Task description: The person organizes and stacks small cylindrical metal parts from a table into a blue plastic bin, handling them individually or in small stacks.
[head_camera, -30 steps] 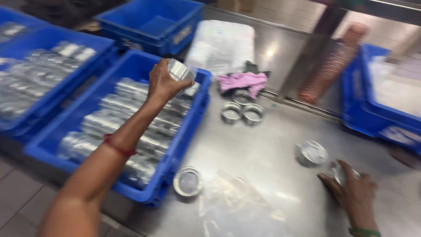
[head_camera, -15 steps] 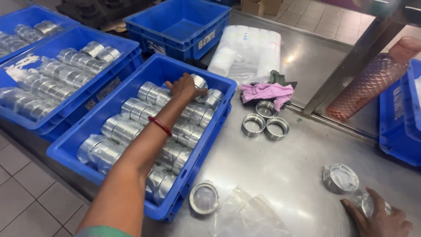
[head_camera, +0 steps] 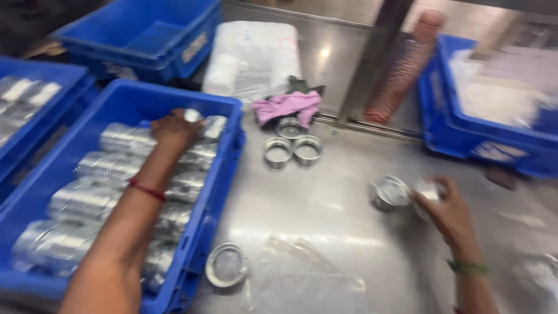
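Reaching into the blue plastic crate (head_camera: 224, 174), the left hand (head_camera: 173, 129) closes its grip on a small shiny metal tin (head_camera: 193, 116) above the stacked tins. The right hand (head_camera: 447, 209) grasps a blurred round tin (head_camera: 429, 191) on the steel table (head_camera: 325, 203).

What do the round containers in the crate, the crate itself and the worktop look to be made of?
Containers: shiny silver, probably thin metal or foil; bright glints, blurred. Crate: blue, matte, likely moulded plastic with a thick rim. Worktop: brushed grey metal, probably stainless steel; soft reflections.
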